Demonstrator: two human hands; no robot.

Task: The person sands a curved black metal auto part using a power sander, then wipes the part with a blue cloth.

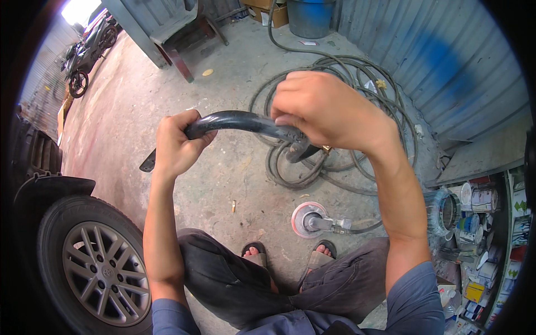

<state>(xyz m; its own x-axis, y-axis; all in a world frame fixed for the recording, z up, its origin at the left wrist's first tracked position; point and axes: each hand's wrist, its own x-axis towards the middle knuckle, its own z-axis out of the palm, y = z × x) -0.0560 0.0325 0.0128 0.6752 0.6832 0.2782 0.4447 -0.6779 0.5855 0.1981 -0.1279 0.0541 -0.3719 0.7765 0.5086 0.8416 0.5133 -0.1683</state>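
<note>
A curved black metal part (229, 119) is held up level over the concrete floor, with a flat tab at its left end and a bent, scuffed right end. My left hand (177, 142) is closed round its left portion. My right hand (310, 109) is curled at the right end, thumb and fingers pressed on it and hiding some of it. A small brass-coloured piece (326, 149) shows under my right hand. Below, a round sander (304, 219) with a hose lies on the floor between my sandalled feet and the coiled hoses.
Coiled hoses (279, 175) lie ahead. A car wheel (106, 273) is close at my left, cans and a shelf (481, 198) at my right. A metal chair (181, 34), a bucket (310, 19) and cardboard boxes stand at the back, near a corrugated wall (446, 67); motorbikes (84, 58) are back left.
</note>
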